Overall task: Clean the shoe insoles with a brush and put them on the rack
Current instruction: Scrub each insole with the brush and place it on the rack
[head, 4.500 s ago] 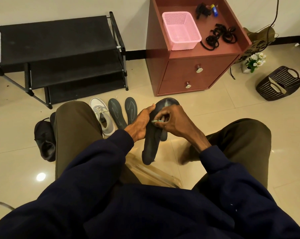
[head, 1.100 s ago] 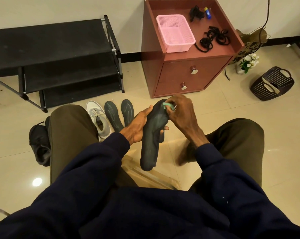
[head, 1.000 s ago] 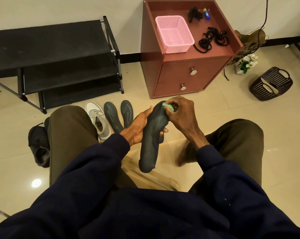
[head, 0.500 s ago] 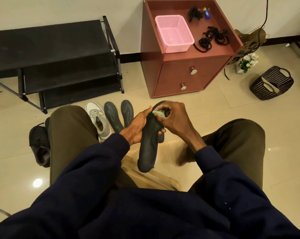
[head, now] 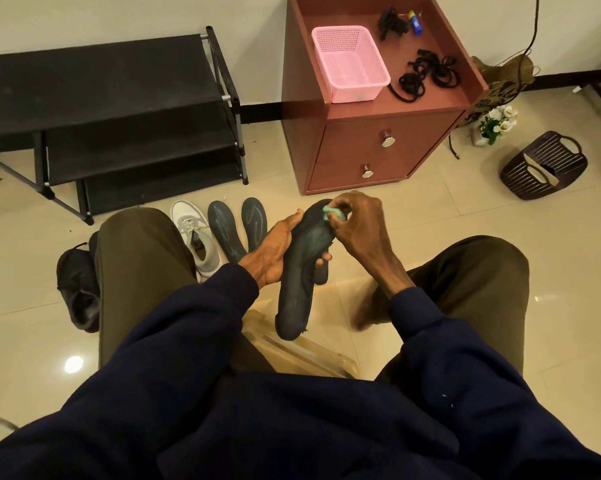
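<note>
Insole (head: 301, 271) stands nearly upright between both hands, toe end up, its heel hanging free below the grip. I see the left hand (head: 275, 249) wrapped round its middle from the left, with the thumb up along the left edge and fingertips showing at the right edge. The right hand (head: 359, 230) pinches a small teal brush (head: 330, 213) in curled fingers and presses it on the toe end, just above the left hand's hold. Left of the grip, two more insoles (head: 224, 233) lie flat on the glossy tiled floor (head: 430, 216), beside a white shoe (head: 195, 237). Beyond them stands the rack (head: 119, 116), with flat dark shelves on a thin metal frame. Open tile shows to the right of the grip. The held insole is dark, matte and slightly bowed.
</note>
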`<state>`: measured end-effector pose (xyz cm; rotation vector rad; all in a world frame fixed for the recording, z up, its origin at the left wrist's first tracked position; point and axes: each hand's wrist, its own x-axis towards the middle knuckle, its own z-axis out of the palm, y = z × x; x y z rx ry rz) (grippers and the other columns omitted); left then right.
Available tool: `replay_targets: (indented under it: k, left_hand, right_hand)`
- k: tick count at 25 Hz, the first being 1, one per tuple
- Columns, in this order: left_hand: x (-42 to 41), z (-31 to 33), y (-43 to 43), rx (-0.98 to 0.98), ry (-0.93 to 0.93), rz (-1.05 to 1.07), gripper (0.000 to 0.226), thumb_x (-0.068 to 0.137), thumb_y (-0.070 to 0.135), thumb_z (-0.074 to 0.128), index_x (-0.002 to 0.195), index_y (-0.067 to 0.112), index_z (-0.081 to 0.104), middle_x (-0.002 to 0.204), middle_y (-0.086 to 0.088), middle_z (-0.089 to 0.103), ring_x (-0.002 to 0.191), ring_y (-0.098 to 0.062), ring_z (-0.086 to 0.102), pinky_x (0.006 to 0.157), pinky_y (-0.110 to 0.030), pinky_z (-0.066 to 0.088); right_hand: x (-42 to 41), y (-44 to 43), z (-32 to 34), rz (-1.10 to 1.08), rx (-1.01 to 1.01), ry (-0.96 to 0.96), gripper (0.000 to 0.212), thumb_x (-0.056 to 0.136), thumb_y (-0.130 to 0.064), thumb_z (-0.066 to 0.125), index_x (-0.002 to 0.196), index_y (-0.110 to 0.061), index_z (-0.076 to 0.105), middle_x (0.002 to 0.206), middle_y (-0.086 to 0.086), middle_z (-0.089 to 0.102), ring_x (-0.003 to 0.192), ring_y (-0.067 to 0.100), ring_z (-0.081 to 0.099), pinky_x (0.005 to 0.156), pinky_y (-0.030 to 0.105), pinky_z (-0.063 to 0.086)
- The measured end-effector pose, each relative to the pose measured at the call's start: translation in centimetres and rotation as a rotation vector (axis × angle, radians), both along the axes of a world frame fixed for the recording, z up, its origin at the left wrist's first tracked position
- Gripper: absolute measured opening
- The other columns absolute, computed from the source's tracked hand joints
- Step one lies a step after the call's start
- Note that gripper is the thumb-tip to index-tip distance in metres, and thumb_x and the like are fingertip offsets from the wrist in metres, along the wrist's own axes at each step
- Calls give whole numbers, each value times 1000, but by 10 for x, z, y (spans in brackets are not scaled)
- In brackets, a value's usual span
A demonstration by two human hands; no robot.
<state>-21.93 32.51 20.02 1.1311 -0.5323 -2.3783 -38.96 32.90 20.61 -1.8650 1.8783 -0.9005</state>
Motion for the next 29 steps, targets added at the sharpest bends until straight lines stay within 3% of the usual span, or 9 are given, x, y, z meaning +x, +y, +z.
replay_targets:
  k: [3,6,9,13,17,21,24,27,29]
  left_hand:
    - [3,1,-3,-20,25,22,58,107,53,30,124,10,64,113,-15,74,81,-32,69,68,-36,56]
    - [7,-5,-8,8,104,76,64,105,60,30,136,13,59,140,-16,62,118,-44,61,97,-47,50]
    - [7,-10,-9,65,90,157,61,104,60,34,126,12,66,133,-17,66,118,-44,65,109,-54,43]
    - [7,-12,-9,72,-9,205,59,102,61,43,120,12,70,124,-18,71,106,-36,72,106,-54,48]
    - [5,-12,-7,30,-114,186,50,101,56,49,101,14,77,95,-9,77,81,-22,75,76,-37,61]
    - [2,-11,-4,37,-56,146,47,103,49,49,116,10,72,116,-17,72,91,-29,72,68,-36,60]
    - [0,-7,-1,34,-13,98,49,106,49,43,120,8,67,111,-20,74,83,-34,74,62,-35,61]
    - [0,-7,1,31,-10,87,50,106,50,43,123,9,66,112,-17,73,86,-30,73,63,-35,61]
    - [1,-7,0,26,-14,84,50,106,50,43,125,9,66,112,-17,72,85,-29,73,62,-35,61]
  right_hand:
    - [-18,-2,7,-170,9,-131,8,85,-12,80,92,-13,78,80,-8,70,71,-7,63,63,10,50]
    - [-27,-2,13,-278,-21,-274,9,85,-20,83,92,-20,78,77,-15,69,67,-8,63,64,11,52]
    - [-29,0,13,-286,-3,-337,14,84,-21,84,96,-19,77,82,-11,72,71,-4,66,67,18,57]
    - [1,11,14,67,95,-252,15,82,-14,84,96,-15,78,89,-5,73,79,5,68,66,21,57]
    - [30,18,-2,360,95,90,15,84,-13,81,98,-14,77,95,1,73,83,9,63,72,19,52]
    - [18,2,-14,130,30,182,11,82,-10,78,93,-11,77,91,5,70,80,17,61,70,29,52]
    - [0,1,-20,-96,-16,127,14,82,-8,78,96,-10,76,91,7,70,81,18,62,71,32,54]
    - [9,7,-12,39,-31,-30,16,82,-8,80,97,-10,78,93,3,72,80,11,63,72,20,53]
    - [13,5,-9,136,-42,7,16,82,-8,79,98,-10,77,93,3,71,82,11,62,74,20,52]
